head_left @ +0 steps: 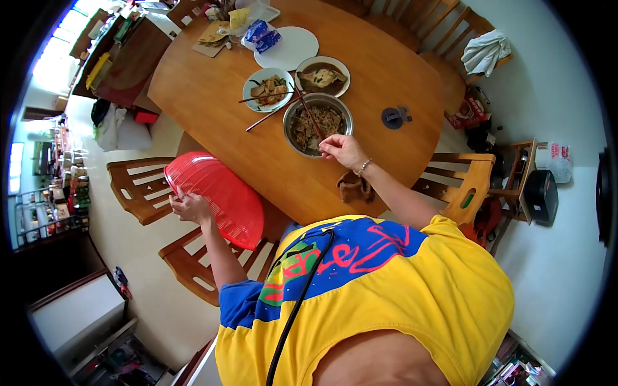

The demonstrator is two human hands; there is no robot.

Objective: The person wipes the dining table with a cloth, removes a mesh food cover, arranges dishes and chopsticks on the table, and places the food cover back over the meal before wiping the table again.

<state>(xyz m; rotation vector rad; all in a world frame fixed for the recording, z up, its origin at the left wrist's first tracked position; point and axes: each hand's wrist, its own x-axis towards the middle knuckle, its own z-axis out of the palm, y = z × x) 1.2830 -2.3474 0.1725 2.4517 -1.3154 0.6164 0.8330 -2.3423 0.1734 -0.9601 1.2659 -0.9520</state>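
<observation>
My left hand point(192, 207) grips the rim of a red slotted plastic food cover point(225, 199), tilted beside the table's left edge. My right hand point(346, 152) is at the near rim of a metal bowl point(349, 122) of rice and mixed food. Its fingers are pinched on the near end of dark red chopsticks point(313, 119), which slant across the bowl. More chopsticks point(262, 122) lie to the left, partly over a white plate point(247, 96) of stir-fried food. Behind the metal bowl stands a dish point(346, 67) with fish in brown sauce.
A round white mat point(296, 46) and a blue tissue pack point(261, 36) lie farther back on the wooden table point(393, 77). A dark round object point(391, 118) is at right. Wooden chairs point(138, 186) surround the table; a brown cloth point(355, 187) sits at its near edge.
</observation>
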